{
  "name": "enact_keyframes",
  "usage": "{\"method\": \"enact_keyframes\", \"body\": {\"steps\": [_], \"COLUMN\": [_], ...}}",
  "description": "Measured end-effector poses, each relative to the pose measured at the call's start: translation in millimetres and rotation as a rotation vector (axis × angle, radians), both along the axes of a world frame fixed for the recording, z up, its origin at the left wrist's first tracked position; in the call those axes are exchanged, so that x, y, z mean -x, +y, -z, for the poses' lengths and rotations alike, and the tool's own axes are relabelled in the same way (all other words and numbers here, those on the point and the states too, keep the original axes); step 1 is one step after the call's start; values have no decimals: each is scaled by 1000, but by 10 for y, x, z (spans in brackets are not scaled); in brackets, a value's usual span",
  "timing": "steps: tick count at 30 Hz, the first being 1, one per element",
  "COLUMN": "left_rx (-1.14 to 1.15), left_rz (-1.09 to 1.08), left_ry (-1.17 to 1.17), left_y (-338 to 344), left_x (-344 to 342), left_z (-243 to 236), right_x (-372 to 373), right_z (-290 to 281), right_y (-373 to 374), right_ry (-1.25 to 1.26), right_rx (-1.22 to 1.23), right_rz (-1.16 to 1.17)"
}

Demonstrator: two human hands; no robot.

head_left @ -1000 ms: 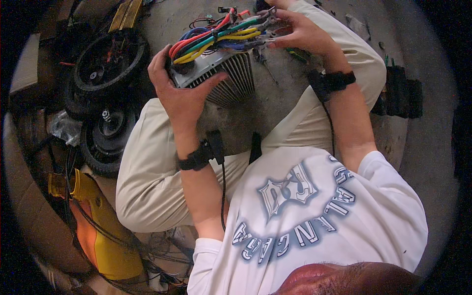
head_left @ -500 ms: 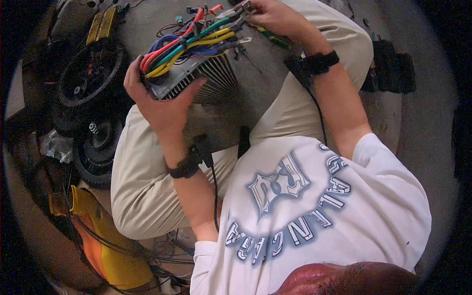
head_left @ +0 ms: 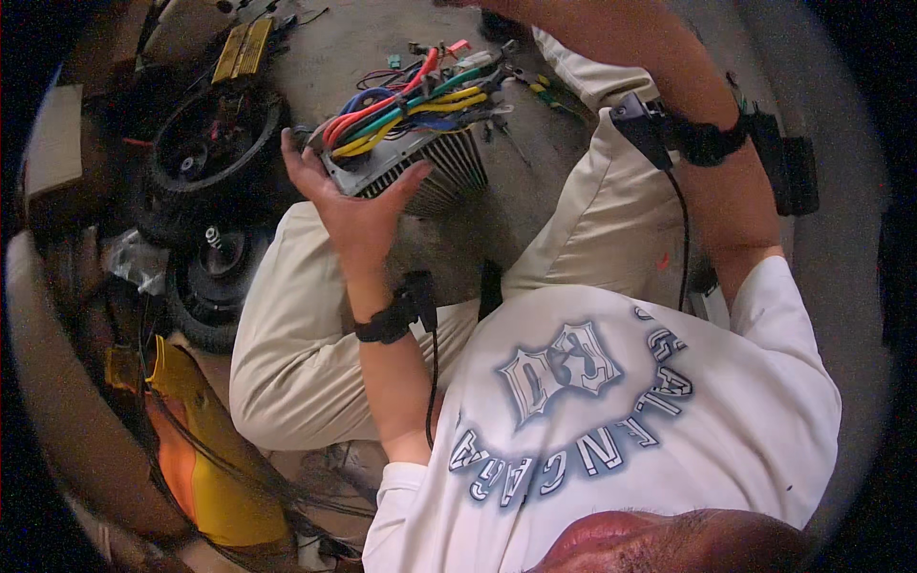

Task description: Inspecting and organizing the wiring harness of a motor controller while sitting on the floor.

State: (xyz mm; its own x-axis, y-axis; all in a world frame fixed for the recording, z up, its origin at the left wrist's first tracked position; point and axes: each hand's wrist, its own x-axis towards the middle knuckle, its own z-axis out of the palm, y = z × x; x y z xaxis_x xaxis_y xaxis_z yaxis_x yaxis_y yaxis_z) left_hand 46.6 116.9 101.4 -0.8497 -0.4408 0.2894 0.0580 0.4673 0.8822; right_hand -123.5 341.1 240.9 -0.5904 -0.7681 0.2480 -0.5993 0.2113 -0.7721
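My left hand (head_left: 349, 201) grips the left end of a silver finned metal unit (head_left: 444, 172), thumb along its front. A bundle of red, blue, green and yellow cables (head_left: 420, 105) with lugs at their ends lies over the top of the unit. My right hand (head_left: 468, 6) is raised to the upper edge of the picture, apart from the cables; its fingers are mostly hidden or cropped. Right of the cables, a yellow-and-black handled tool (head_left: 544, 91) lies on the floor (head_left: 373, 43). A thin dark tool (head_left: 501, 134) is beside the unit.
At left lie black wheels (head_left: 205, 143), a yellow finned part (head_left: 239, 50), a clear plastic bag (head_left: 134, 258), cardboard (head_left: 53, 138), and a yellow-orange shell (head_left: 215, 458) among cables. Dark items (head_left: 793, 172) lie beyond my right leg. My bent legs surround the unit.
My right hand has left the cable ends and moved up toward the top edge. My left hand still holds the unit; the view has shifted slightly.
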Motion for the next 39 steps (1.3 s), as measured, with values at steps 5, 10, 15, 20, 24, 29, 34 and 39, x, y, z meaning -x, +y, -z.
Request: {"method": "enact_keyframes", "body": {"steps": [5, 10, 15, 20, 24, 29, 34, 39], "left_rx": [-40, -152, -145, -21, -43, 2, 28, -81], "left_rz": [-6, 10, 53, 23, 36, 34, 19, 36], "left_ry": [9, 63, 72, 37, 102, 106, 200, 212], "left_y": [16, 38, 45, 64, 27, 23, 113, 217], "left_x": [0, -13, -32, -49, -61, -145, -228, -266], "left_z": [10, 42, 12, -5, 78, 129, 146, 215], "right_x": [95, 155, -99, -78, -96, -458, -610, -761], "right_z": [-87, -174, -485, -783, -770, -166, 110, 140], "right_y": [-273, -724, -716, -1062, -1387, -1470, -1290, -1104], "right_ry": [-22, 13, 190, 134, 90, 475, 422, 441], "right_rx": [150, -87, -398, -704, -1020, -860, -741, -875], "right_rz": [-336, -388, -567, -728, -831, -749, -568, -471]}}
